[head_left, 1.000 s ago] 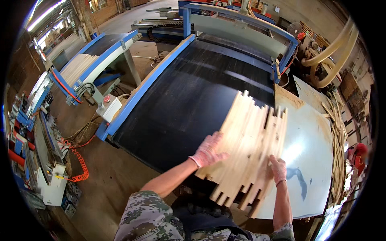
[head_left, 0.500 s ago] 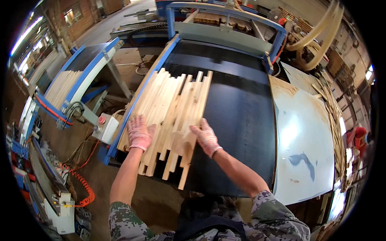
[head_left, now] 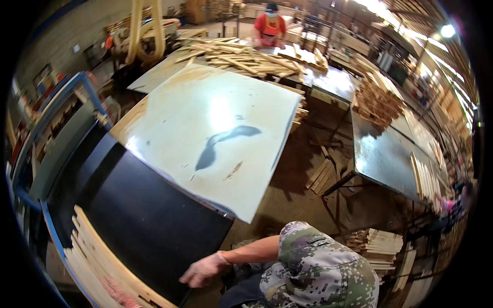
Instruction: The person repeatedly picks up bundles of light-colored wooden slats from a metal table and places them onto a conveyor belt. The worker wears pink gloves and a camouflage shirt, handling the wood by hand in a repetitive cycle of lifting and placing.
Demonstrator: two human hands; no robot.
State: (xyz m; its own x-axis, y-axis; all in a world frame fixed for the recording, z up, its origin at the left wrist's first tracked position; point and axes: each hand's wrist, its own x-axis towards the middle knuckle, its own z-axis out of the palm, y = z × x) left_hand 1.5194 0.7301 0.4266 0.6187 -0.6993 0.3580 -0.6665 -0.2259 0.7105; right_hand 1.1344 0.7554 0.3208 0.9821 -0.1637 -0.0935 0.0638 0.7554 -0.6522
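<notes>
A row of pale wooden strips (head_left: 108,256) lies side by side along the left edge of the black conveyor belt (head_left: 149,215). My left hand (head_left: 120,293), in a thin whitish glove, rests on the strips at the bottom of the view, its fingers stretched out and partly cut off by the rim. My right hand (head_left: 201,270), gloved likewise, hangs over the near edge of the belt, to the right of the strips and apart from them. It holds nothing, and its fingers are loosely bent and a little blurred.
A pale, stained metal-topped table (head_left: 205,128) adjoins the belt. A blue machine frame (head_left: 90,92) spans the belt's far end. Behind the table are loose wood strips (head_left: 246,59) and a person in red (head_left: 270,28). At right stand another table (head_left: 382,159) and stacked wood (head_left: 377,246).
My view has swung to the right, bringing the pale table and the other benches into sight. My right hand has come away from the strips; my left stays on them.
</notes>
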